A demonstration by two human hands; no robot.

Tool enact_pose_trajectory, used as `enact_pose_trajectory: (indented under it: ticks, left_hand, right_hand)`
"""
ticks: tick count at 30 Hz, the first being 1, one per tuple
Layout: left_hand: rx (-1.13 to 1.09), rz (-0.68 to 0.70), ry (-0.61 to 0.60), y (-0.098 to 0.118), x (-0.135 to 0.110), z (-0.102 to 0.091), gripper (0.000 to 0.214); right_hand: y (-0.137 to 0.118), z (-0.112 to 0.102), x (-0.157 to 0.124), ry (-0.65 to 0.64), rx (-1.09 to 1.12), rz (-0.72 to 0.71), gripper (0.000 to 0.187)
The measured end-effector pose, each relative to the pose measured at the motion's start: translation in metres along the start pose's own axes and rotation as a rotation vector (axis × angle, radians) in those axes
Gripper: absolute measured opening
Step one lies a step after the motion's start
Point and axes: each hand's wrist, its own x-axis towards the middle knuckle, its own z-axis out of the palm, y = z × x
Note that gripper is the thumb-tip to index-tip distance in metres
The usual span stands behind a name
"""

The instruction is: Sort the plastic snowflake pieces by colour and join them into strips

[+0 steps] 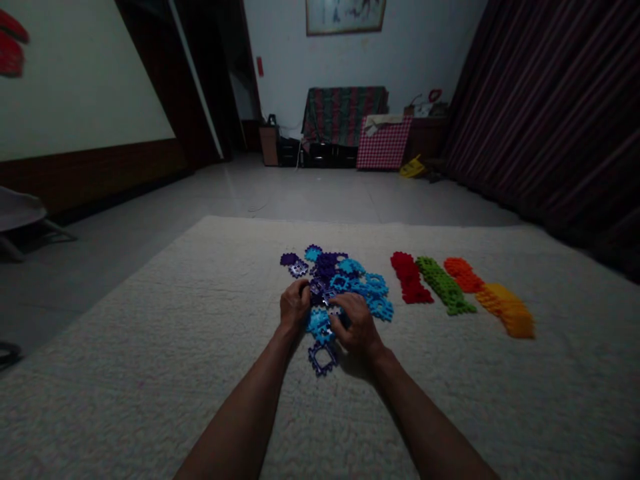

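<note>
A heap of blue and purple interlocking plastic tiles [345,277] lies on a cream carpet [150,373]. My left hand [294,306] rests at the heap's near left edge, fingers curled onto a purple tile. My right hand [356,327] lies just right of it, fingers bent down over blue tiles [318,323]. What each hand grips is too dark to make out. A lone purple frame tile [323,359] lies between my wrists.
To the right lie sorted rows of tiles: red [410,277], green [445,285], orange [464,274] and yellow [507,309]. Beyond the carpet is grey floor, a covered cabinet [344,123] at the back wall and a dark curtain [550,113] on the right.
</note>
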Motion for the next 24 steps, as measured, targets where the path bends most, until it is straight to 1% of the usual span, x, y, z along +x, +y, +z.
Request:
enact_pose_trajectory:
  ticks: [2, 4, 6, 9, 13, 16, 21, 24]
  left_hand:
    - [-0.008, -0.017, 0.021, 0.000, 0.001, 0.000, 0.027]
    - [-0.014, -0.040, 0.035, -0.001, 0.001, 0.001, 0.029]
    - [-0.018, -0.053, 0.041, -0.001, 0.001, 0.001, 0.031]
    - [-0.033, -0.061, 0.035, 0.000, 0.001, 0.001, 0.031]
    - [-0.052, -0.074, 0.027, 0.002, 0.001, -0.001, 0.030]
    - [-0.060, -0.074, 0.026, 0.002, 0.002, -0.001, 0.030]
    - [-0.067, -0.069, 0.038, -0.003, 0.003, 0.001, 0.029]
    - [-0.064, -0.058, 0.037, -0.005, 0.002, 0.002, 0.030]
  right_hand:
    - [-0.014, 0.004, -0.001, -0.129, -0.002, 0.001, 0.030]
    - [-0.022, 0.007, -0.002, -0.210, -0.037, 0.036, 0.036]
    - [-0.025, 0.009, -0.003, -0.252, -0.077, 0.064, 0.039]
    - [-0.024, 0.009, -0.004, -0.283, -0.109, 0.075, 0.041]
    - [-0.022, 0.011, -0.004, -0.265, -0.077, 0.047, 0.041]
    - [-0.021, 0.013, -0.002, -0.230, -0.018, 0.036, 0.036]
    - [-0.018, 0.016, -0.001, -0.145, 0.094, 0.098, 0.022]
    - [-0.015, 0.016, 0.000, -0.095, 0.199, 0.123, 0.019]
